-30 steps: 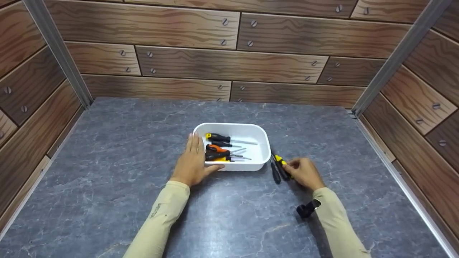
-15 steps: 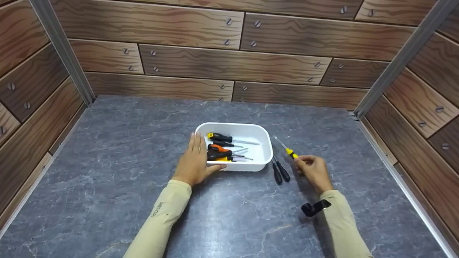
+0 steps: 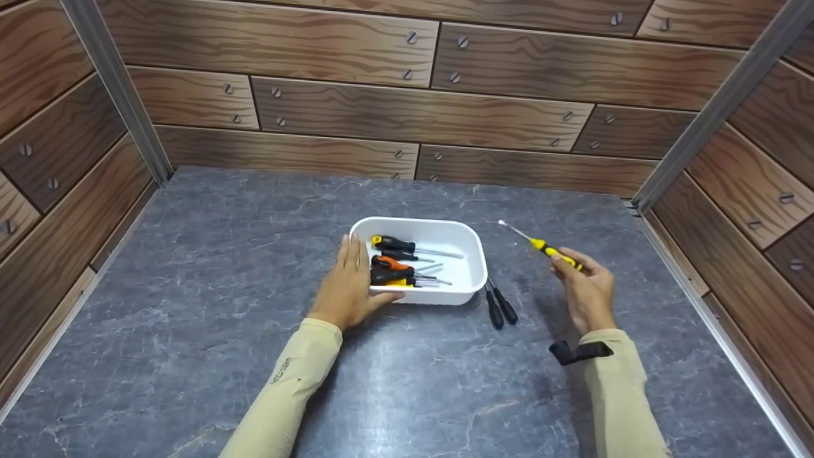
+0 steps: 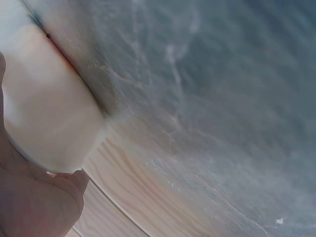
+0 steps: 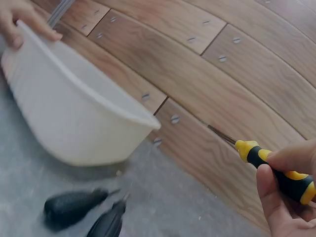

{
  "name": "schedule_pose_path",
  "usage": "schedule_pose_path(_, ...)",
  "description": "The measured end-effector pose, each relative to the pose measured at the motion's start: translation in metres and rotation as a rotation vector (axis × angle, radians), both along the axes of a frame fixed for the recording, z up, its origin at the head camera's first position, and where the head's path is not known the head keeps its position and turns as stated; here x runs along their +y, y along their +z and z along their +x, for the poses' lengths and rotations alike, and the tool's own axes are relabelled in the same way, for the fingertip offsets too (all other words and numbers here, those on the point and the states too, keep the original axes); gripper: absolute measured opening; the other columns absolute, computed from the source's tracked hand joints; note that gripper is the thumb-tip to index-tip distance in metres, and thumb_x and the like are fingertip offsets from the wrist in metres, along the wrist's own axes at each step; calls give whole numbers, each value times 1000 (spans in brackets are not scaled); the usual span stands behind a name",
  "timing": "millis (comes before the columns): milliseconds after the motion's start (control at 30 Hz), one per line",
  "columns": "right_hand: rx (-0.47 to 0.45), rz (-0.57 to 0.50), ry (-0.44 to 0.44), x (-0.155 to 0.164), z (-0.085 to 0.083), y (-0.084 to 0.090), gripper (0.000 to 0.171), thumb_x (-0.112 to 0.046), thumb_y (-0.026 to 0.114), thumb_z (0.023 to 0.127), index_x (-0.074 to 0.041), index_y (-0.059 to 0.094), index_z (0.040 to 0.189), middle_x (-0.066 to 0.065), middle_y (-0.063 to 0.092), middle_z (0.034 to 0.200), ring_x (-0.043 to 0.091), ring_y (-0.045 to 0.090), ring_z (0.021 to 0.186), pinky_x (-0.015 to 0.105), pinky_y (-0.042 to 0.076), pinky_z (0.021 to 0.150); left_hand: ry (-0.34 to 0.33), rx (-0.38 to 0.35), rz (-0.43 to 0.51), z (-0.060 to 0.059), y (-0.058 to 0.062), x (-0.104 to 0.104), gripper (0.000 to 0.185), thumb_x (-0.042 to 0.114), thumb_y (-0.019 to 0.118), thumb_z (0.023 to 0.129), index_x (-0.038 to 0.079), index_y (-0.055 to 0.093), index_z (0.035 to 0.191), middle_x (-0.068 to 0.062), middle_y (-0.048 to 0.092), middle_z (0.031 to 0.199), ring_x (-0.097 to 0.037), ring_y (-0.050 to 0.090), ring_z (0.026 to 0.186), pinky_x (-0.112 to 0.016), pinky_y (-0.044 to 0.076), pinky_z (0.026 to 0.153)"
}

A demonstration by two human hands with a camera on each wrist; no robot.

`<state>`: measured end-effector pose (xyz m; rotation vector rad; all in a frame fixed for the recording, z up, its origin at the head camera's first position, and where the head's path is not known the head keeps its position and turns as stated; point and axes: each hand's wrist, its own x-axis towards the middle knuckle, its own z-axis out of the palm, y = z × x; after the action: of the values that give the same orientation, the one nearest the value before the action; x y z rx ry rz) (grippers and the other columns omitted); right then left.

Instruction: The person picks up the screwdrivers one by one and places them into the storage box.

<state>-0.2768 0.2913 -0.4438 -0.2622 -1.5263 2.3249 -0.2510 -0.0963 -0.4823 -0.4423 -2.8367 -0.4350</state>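
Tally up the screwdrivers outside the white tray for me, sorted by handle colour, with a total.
Slim screwdrivers with all-black handles, lying beside the white, round-cornered tray: 2
Metal-shafted screwdriver with a yellow-and-black handle, held in the right hand: 1
Total: 3

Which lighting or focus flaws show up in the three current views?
Head view: mostly clear, with a bright glare streak on the grey table in front of the white tray; left wrist view: hazy and soft, the tray's wall washed out; right wrist view: the two black screwdriver handles look soft, while the yellow-and-black screwdriver reads more clearly.
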Motion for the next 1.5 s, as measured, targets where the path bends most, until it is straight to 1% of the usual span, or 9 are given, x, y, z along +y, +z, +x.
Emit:
schedule_pose_path(233, 68, -206, 16, -9, -11, 31, 19, 16, 74, 82, 5, 73, 98, 13, 59, 101, 17, 63, 72, 22, 57, 65, 10, -22, -1, -1, 1, -1, 119, 79, 54, 85, -15, 26, 153, -33, 17, 161, -45, 14, 151, -50, 27, 120)
schedule_pose_path(400, 152, -182, 26, -24, -22, 48, 26, 12, 75, 84, 5, 63, 106, 10, 65, 90, 17, 63, 70, 24, 54, 61, 7, -25, -1, -1, 2, -1, 120, 79, 54, 85, -15, 25, 153, -33, 16, 161, -45, 14, 151, -49, 27, 120)
schedule_pose_path(567, 246, 93, 13, -52, -35, 54, 22, 12, 74, 85, 2, 69, 104, 7, 72, 85, 15, 67, 77, 26, 59, 70, 8, -17, 11, -1, 0, 0, 120, 79, 55, 84, -15, 26, 152, -34, 18, 161, -46, 15, 151, -48, 23, 122)
schedule_pose_path(700, 320, 350, 58, -80, -46, 53, 22, 13, 72, 86, 11, 69, 107, 4, 73, 88, 12, 68, 79, 23, 59, 75, 11, -23, 15, -2, 0, 0, 120, 79, 56, 84, -15, 25, 153, -34, 17, 161, -46, 15, 150, -49, 23, 121)
schedule_pose_path(833, 432, 621, 129, -107, -58, 48, 27, 13, 71, 86, 18, 67, 112, 17, 74, 97, 12, 70, 82, 18, 57, 74, 3, -15, 13, -3, 0, 0, 120, 78, 57, 84, -16, 26, 152, -35, 19, 160, -47, 16, 150, -48, 23, 122)
schedule_pose_path(1000, 532, 964, 271, -141, -69, 39, 28, 11, 72, 85, 11, 71, 113, 26, 71, 103, 28, 70, 89, 25, 59, 82, 4, -9, 0, -4, 0, 0, 119, 77, 58, 84, -17, 27, 151, -36, 21, 159, -48, 18, 149, -48, 22, 122)
schedule_pose_path(1267, 479, 1303, 540, -191, -69, 22, 29, 6, 72, 88, 5, 73, 117, 22, 69, 99, 34, 67, 89, 43, 59, 82, -4, -10, -13, -4, 1, 1, 119, 77, 56, 86, -18, 26, 151, -37, 20, 158, -48, 18, 149, -49, 22, 122)
schedule_pose_path(1400, 460, 1467, 617, -208, -71, 11, 29, 3, 70, 90, 1, 74, 118, 19, 71, 100, 32, 67, 92, 45, 56, 86, -1, 10, -13, -4, 0, -1, 117, 75, 58, 86, -18, 28, 150, -37, 23, 157, -48, 21, 148, -49, 25, 121)
schedule_pose_path(1500, 448, 1522, 652, -215, -73, 3, 27, 4, 70, 89, 0, 76, 116, 17, 74, 103, 31, 68, 96, 46, 55, 89, -1, 25, -17, -4, 0, -1, 117, 75, 58, 86, -18, 29, 150, -37, 25, 157, -48, 22, 148, -49, 27, 120)
